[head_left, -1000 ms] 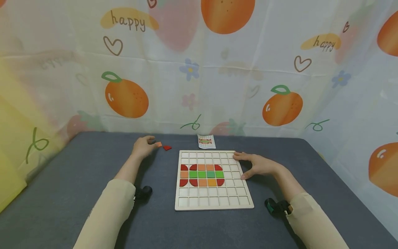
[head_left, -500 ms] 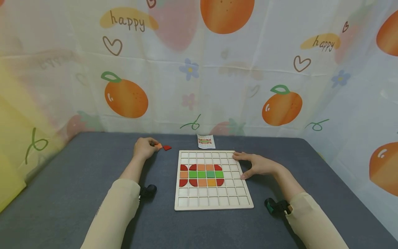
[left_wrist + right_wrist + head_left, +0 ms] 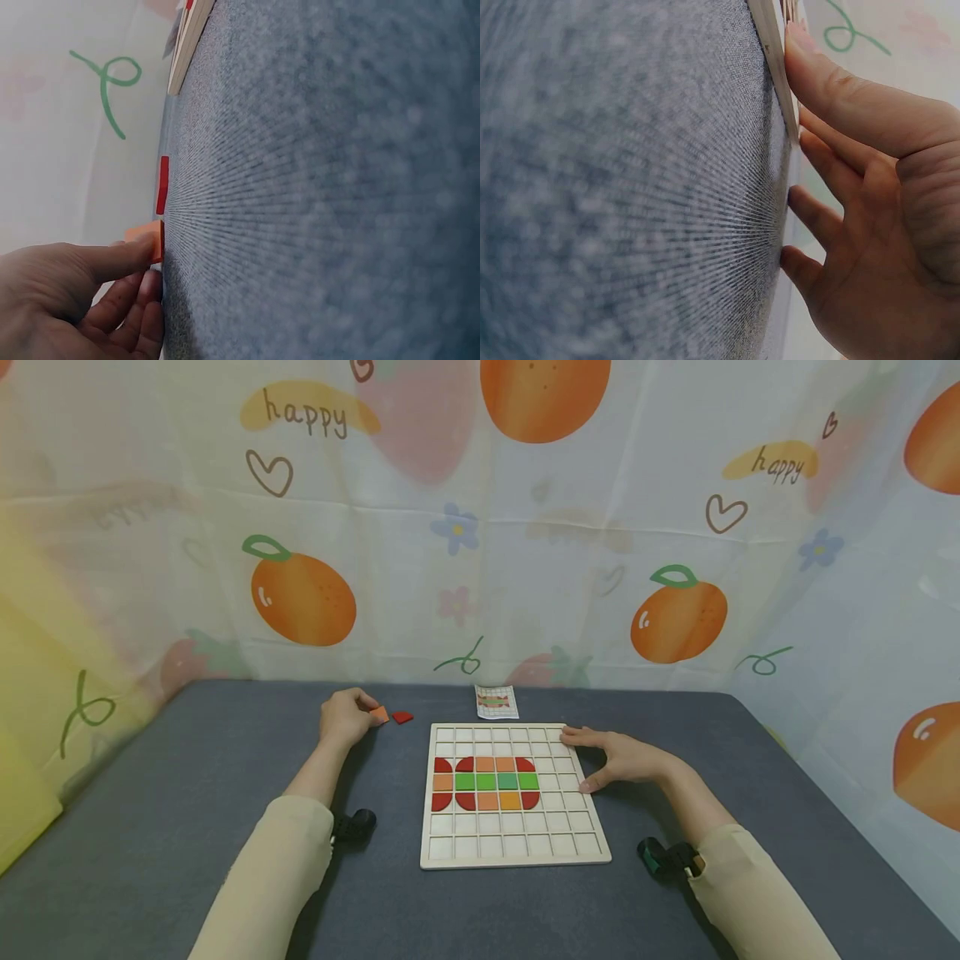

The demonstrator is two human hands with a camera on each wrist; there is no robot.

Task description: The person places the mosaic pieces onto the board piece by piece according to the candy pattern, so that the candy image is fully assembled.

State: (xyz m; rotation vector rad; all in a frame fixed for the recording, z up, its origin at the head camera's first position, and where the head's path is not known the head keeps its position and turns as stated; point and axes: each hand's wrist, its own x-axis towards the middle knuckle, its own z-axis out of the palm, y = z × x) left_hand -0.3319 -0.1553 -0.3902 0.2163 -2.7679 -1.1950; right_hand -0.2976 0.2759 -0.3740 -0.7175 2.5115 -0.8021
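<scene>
At the back left of the table, my left hand [image 3: 345, 718] pinches an orange square tile [image 3: 381, 715]. In the left wrist view the thumb lies across that tile [image 3: 144, 229], close to the tabletop. Just beyond it is a red tile [image 3: 402, 717], flat on the table. The white gridded puzzle board [image 3: 517, 849] bears a pattern of red quarter-rounds with orange, green, teal and yellow-orange squares. My right hand [image 3: 622, 756] rests on the board's right edge, thumb and fingers spread; in the right wrist view its thumb touches the board's side [image 3: 769, 45].
A small printed card [image 3: 496, 702] with a similar coloured pattern lies behind the board. A fruit-print curtain [image 3: 525, 568] hangs at the table's back edge. Dark grey cloth [image 3: 510, 914] covers the table.
My left hand has closed in on the orange tile and drawn it slightly toward me, a little away from the red tile. My right hand keeps its place on the board.
</scene>
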